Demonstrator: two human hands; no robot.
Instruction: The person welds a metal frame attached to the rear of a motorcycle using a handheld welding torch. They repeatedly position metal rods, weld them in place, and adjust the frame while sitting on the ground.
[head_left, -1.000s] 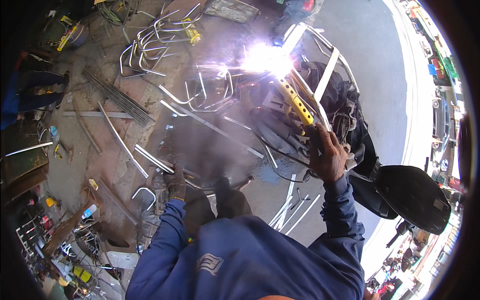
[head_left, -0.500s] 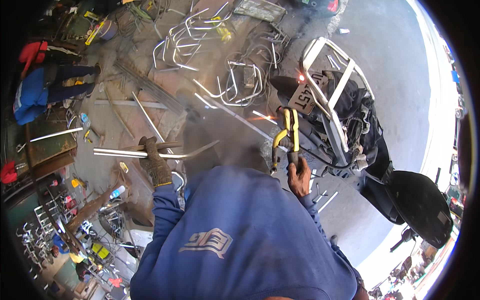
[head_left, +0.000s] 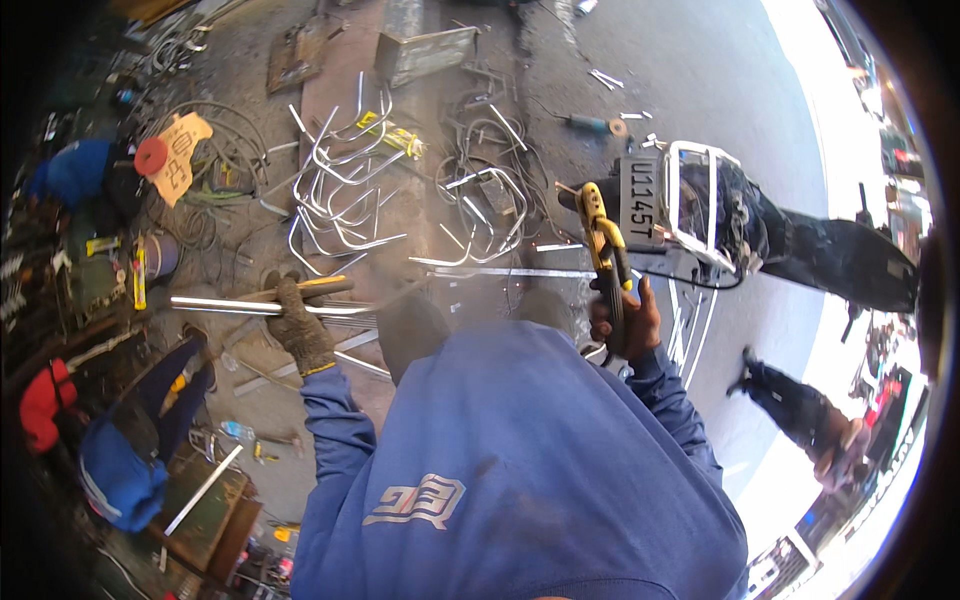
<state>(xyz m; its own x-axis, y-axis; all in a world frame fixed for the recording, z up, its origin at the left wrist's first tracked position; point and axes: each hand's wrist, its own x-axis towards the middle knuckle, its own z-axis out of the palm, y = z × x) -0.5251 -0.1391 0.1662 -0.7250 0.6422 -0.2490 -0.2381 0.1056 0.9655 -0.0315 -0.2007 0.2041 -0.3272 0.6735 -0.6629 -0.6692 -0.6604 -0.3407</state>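
Note:
My left hand point(head_left: 300, 325), in a dark knitted glove, is closed around shiny metal tubes point(head_left: 225, 304) that point out to the left. A slim brown-and-yellow piece point(head_left: 330, 286), of a kind I cannot make out, lies along them in the same grip. My bare right hand point(head_left: 634, 322) wraps around the dark handle of a yellow welding electrode holder point(head_left: 600, 225), its jaws pointing away from me. A short thin copper-coloured stub shows at the jaws. Below the holder, a long flat metal bar point(head_left: 510, 273) lies across the ground.
Bent metal tube frames point(head_left: 345, 190) are heaped ahead. To the right stands a motorcycle with a white rear rack point(head_left: 705, 190). An angle grinder point(head_left: 595, 124) lies beyond it. A person in blue point(head_left: 125, 470) bends over at left; another person point(head_left: 800, 415) is at right.
My view has turned, so the motorcycle and heaped frames sit differently. The orange glow near the holder has faded. Both hands keep their grips.

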